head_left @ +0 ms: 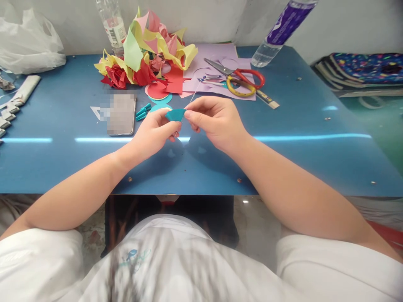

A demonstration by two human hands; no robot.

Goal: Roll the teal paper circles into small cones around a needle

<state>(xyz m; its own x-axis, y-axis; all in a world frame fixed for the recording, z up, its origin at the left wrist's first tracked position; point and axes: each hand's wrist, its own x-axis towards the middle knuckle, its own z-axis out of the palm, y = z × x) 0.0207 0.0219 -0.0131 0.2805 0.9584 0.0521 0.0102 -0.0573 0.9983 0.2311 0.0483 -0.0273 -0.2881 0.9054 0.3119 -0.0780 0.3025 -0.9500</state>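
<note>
Between my hands is a small teal paper piece (175, 114), which looks folded or curved. My left hand (157, 129) pinches it from the left, with thumb in front and fingers behind. My right hand (217, 121) is closed at its right corner, thumb and forefinger pressed together there. A thin pale stick or wire (194, 93) runs slantwise past the paper, its lower end showing below my left fingers; which hand grips it I cannot tell. Just behind my left hand lie small rolled teal paper cones (143, 112) and a teal paper circle (160, 108).
Behind lie red paper circles (156, 90), crumpled coloured paper scraps (141, 46), purple paper sheets (217, 52), scissors (234, 75) and a cutter knife (267, 100). A phone (122, 115) lies left. Bottles (280, 29) and a plastic bag (28, 42) stand along the wall on the blue table (299, 163).
</note>
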